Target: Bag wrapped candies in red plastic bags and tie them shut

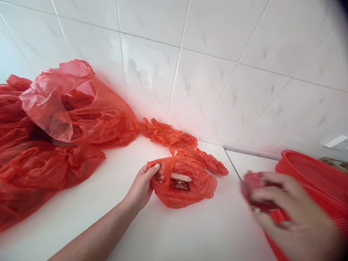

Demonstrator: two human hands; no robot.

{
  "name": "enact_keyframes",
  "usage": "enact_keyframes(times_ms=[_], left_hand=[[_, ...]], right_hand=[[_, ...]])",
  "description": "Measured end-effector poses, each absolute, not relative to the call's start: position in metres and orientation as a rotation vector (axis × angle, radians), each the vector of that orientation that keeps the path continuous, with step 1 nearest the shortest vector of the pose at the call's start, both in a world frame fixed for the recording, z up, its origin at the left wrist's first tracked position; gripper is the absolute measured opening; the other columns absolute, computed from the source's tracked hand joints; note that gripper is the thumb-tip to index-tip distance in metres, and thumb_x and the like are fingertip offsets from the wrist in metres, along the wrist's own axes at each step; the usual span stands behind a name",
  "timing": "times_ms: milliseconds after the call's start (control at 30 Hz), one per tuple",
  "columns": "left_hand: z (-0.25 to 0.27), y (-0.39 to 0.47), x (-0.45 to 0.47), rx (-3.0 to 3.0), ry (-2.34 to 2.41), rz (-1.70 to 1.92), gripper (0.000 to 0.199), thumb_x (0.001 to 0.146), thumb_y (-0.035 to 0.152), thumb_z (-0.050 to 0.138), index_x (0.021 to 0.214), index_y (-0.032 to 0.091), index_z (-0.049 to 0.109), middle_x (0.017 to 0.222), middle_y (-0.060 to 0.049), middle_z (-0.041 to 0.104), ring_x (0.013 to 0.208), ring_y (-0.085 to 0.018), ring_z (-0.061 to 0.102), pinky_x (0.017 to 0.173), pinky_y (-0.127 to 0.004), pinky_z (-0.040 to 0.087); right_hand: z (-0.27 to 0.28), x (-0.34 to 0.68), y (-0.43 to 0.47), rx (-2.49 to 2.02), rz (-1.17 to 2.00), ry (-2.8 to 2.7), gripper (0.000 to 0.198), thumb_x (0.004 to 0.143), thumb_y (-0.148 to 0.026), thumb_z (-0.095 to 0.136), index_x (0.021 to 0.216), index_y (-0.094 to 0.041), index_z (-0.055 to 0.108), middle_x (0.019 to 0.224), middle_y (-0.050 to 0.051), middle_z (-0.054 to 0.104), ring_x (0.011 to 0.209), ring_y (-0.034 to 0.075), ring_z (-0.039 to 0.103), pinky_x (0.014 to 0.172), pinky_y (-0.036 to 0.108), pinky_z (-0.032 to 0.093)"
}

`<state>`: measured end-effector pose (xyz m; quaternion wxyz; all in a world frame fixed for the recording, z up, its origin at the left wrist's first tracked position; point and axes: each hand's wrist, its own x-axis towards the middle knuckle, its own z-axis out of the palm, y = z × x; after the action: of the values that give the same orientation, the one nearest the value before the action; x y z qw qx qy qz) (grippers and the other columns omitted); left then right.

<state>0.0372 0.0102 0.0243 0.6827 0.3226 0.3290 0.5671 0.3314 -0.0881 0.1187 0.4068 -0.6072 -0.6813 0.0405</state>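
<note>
My left hand (146,183) pinches the rim of a small red plastic bag (187,195) lying on the white table. Through the bag's mouth I see a pale wrapped stick-like piece (181,177) and a dark packet with white print (181,185). Over on the right, my right hand (293,214) is blurred by motion, its fingers curled round small red and dark red packets (254,183). The exact kind of these packets is too smeared to make out. This hand is apart from the bag, close to a red plastic basket (292,159).
Large red plastic bags (108,116) are heaped at the left. Crumpled red bags (165,134) lie along the tiled wall (206,83) behind the small bag. A seam crosses the white tabletop (108,188) at the right, near the basket.
</note>
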Motion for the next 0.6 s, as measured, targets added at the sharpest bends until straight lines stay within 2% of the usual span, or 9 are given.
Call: enact_keyframes(times_ms=[133, 233, 300, 400, 500, 600], left_hand=[[0.033, 0.008, 0.034, 0.784, 0.708, 1.282, 0.024, 0.077, 0.035, 0.068, 0.068, 0.016, 0.056, 0.061, 0.002, 0.056, 0.055, -0.008, 0.048, 0.055, -0.019, 0.039], [0.035, 0.006, 0.032, 0.81, 0.683, 1.285, 0.019, 0.076, 0.032, 0.069, 0.074, 0.018, 0.057, 0.062, 0.003, 0.056, 0.056, -0.008, 0.049, 0.057, -0.019, 0.04], [0.036, 0.006, 0.03, 0.839, 0.689, 1.285, 0.018, 0.076, 0.032, 0.069, 0.078, 0.019, 0.057, 0.061, 0.003, 0.056, 0.055, -0.009, 0.048, 0.057, -0.02, 0.039], [0.039, 0.007, 0.026, 0.89, 0.688, 1.302, 0.018, 0.078, 0.032, 0.068, 0.08, 0.019, 0.056, 0.061, 0.004, 0.054, 0.055, -0.008, 0.046, 0.056, -0.019, 0.038], [0.044, 0.009, 0.022, 0.912, 0.67, 1.318, 0.017, 0.079, 0.032, 0.067, 0.081, 0.02, 0.055, 0.063, 0.004, 0.052, 0.057, -0.008, 0.046, 0.057, -0.019, 0.038], [0.049, 0.013, 0.02, 0.94, 0.665, 1.327, 0.017, 0.08, 0.031, 0.067, 0.079, 0.02, 0.054, 0.065, 0.004, 0.051, 0.058, -0.008, 0.046, 0.058, -0.019, 0.038]], right_hand=[[0.093, 0.245, -0.067, -1.339, 0.02, -2.041, 0.019, 0.067, -0.007, 0.049, 0.073, -0.024, 0.056, 0.106, 0.006, 0.048, 0.086, 0.018, 0.056, 0.06, 0.028, 0.052], [0.071, 0.221, -0.038, -1.323, 0.2, -2.081, 0.024, 0.069, -0.005, 0.047, 0.081, -0.023, 0.057, 0.11, 0.005, 0.048, 0.086, 0.016, 0.058, 0.069, 0.029, 0.053], [0.065, 0.219, -0.025, -1.345, 0.338, -2.073, 0.028, 0.072, -0.011, 0.053, 0.094, -0.027, 0.06, 0.123, 0.004, 0.045, 0.1, 0.018, 0.057, 0.082, 0.033, 0.053], [0.063, 0.236, -0.018, -1.425, 0.327, -1.916, 0.03, 0.078, -0.027, 0.059, 0.106, -0.034, 0.06, 0.133, 0.001, 0.042, 0.122, 0.022, 0.045, 0.099, 0.04, 0.044], [0.055, 0.272, -0.014, -1.51, 0.36, -1.626, 0.027, 0.082, -0.041, 0.055, 0.106, -0.031, 0.06, 0.13, 0.002, 0.048, 0.123, 0.023, 0.045, 0.101, 0.042, 0.042], [0.038, 0.306, -0.008, -1.668, 0.662, -1.386, 0.04, 0.082, -0.051, 0.049, 0.114, -0.027, 0.057, 0.128, 0.006, 0.054, 0.114, 0.025, 0.054, 0.096, 0.045, 0.043]])
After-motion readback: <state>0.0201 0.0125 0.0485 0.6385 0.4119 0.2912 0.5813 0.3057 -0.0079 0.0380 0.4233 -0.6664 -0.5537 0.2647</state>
